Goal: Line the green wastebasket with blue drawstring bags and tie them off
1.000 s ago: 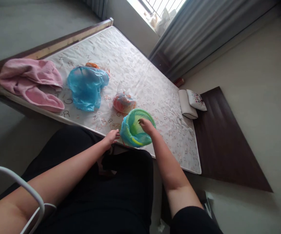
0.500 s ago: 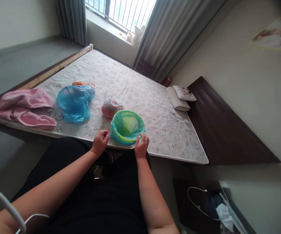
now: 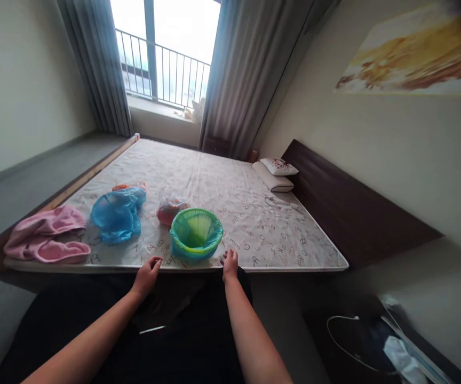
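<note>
A green basket (image 3: 197, 249) stands upright near the front edge of the bed, lined with a blue plastic bag (image 3: 180, 250) folded over its rim. My left hand (image 3: 147, 276) is just left of the basket, apart from it, with loosely curled fingers and nothing in them. On the right, my right hand (image 3: 230, 265) hovers by the mattress edge, fingers apart and slightly bent, holding nothing. Behind the basket sits a clear plastic bag (image 3: 170, 209) with reddish contents. Further left lies a crumpled blue plastic bag (image 3: 116, 216).
A pink cloth (image 3: 50, 234) lies at the left corner of the patterned mattress (image 3: 282, 240). An orange item (image 3: 124, 186) shows behind the blue bag. Pillows (image 3: 276, 173) rest by the dark headboard (image 3: 346, 208). A white cable (image 3: 342, 341) lies at lower right.
Both hands have let go of the lined basket's rim and drawn apart from it, left hand leftward. The basket stays standing on the bed. The view has tilted up.
</note>
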A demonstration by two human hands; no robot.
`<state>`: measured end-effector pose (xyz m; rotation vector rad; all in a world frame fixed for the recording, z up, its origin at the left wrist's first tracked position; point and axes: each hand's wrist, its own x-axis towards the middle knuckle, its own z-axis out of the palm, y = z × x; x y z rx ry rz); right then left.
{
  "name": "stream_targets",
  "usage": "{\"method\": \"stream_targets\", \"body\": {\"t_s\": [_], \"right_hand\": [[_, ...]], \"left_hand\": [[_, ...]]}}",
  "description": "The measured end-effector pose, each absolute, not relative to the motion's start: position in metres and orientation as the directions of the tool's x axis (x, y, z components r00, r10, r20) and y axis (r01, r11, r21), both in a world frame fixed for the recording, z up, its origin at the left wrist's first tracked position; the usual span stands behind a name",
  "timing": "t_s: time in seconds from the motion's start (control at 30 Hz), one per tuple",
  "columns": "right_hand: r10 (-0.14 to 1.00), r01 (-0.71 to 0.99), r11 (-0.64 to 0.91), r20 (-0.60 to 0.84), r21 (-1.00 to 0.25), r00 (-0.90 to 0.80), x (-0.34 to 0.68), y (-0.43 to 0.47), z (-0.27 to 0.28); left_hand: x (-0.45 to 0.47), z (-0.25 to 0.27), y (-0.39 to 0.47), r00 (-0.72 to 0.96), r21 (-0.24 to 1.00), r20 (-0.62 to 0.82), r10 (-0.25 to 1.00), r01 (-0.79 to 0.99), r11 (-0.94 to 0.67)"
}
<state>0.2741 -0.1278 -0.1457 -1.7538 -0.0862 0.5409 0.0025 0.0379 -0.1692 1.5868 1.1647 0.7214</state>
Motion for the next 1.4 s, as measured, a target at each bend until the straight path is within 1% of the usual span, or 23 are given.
{"method": "stream_targets", "body": {"t_s": [0.1, 0.17, 0.23, 0.3, 0.4, 0.57, 0.7, 0.77, 0.83, 0.9, 0.97, 1.0, 1.07, 1.13, 1.23, 1.3, 1.4], "right_hand": [[0.285, -0.361, -0.210, -0.410, -0.909, 0.866, 0.284, -0.131, -0.146], [0.284, -0.436, -0.200, -0.477, -0.878, 0.831, 0.288, -0.128, -0.147], [0.291, -0.491, -0.202, -0.531, -0.847, 0.796, 0.291, -0.120, -0.149], [0.297, -0.515, -0.197, -0.552, -0.834, 0.779, 0.296, -0.111, -0.151], [0.300, -0.528, -0.180, -0.557, -0.830, 0.774, 0.308, -0.098, -0.155], [0.311, -0.586, -0.184, -0.612, -0.789, 0.727, 0.327, -0.081, -0.158], [0.346, -0.547, -0.159, -0.565, -0.822, 0.749, 0.345, -0.065, -0.152], [0.340, -0.485, -0.132, -0.499, -0.864, 0.797, 0.356, -0.056, -0.146], [0.338, -0.405, -0.134, -0.426, -0.904, 0.839, 0.366, -0.049, -0.141], [0.361, -0.375, -0.171, -0.412, -0.911, 0.837, 0.373, -0.042, -0.139], [0.390, -0.347, -0.194, -0.397, -0.918, 0.831, 0.375, -0.035, -0.141], [0.399, -0.325, -0.191, -0.375, -0.926, 0.836, 0.374, -0.033, -0.144], [0.394, -0.269, -0.169, -0.315, -0.948, 0.864, 0.372, -0.030, -0.151], [0.371, -0.236, -0.147, -0.274, -0.961, 0.887, 0.371, -0.029, -0.157], [0.318, -0.220, -0.123, -0.249, -0.968, 0.915, 0.374, -0.029, -0.159], [0.302, -0.241, -0.114, -0.265, -0.964, 0.916, 0.379, -0.029, -0.157], [0.362, -0.284, -0.164, -0.325, -0.945, 0.873, 0.381, -0.025, -0.153]], "left_hand": [[-0.020, -0.169, 0.058, 0.262, 0.943, -0.116, 0.958, 0.331, 0.023], [-0.029, -0.169, 0.070, 0.173, 0.947, -0.173, 0.970, 0.300, 0.115], [-0.030, -0.167, 0.081, 0.071, 0.954, -0.236, 0.969, 0.208, 0.217], [-0.025, -0.163, 0.092, 0.021, 0.958, -0.271, 0.962, 0.103, 0.268], [-0.012, -0.152, 0.111, 0.046, 0.960, -0.281, 0.959, 0.032, 0.280], [0.017, -0.132, 0.144, 0.147, 0.935, -0.355, 0.923, 0.049, 0.351], [0.053, -0.125, 0.161, 0.135, 0.914, -0.407, 0.904, 0.048, 0.404], [0.073, -0.127, 0.164, 0.189, 0.913, -0.407, 0.893, 0.072, 0.401], [0.088, -0.131, 0.164, 0.260, 0.928, -0.371, 0.891, 0.152, 0.342], [0.099, -0.136, 0.162, 0.343, 0.945, -0.303, 0.889, 0.231, 0.233], [0.105, -0.141, 0.161, 0.409, 0.951, -0.262, 0.874, 0.266, 0.161], [0.107, -0.142, 0.161, 0.427, 0.951, -0.265, 0.864, 0.261, 0.163], [0.110, -0.142, 0.164, 0.425, 0.948, -0.304, 0.853, 0.218, 0.230], [0.114, -0.137, 0.171, 0.380, 0.942, -0.335, 0.862, 0.153, 0.299], [0.119, -0.129, 0.187, 0.302, 0.936, -0.350, 0.887, 0.087, 0.340], [0.120, -0.127, 0.195, 0.272, 0.919, -0.390, 0.879, 0.056, 0.390], [0.120, -0.132, 0.200, 0.239, 0.879, -0.468, 0.851, 0.024, 0.476]]}}
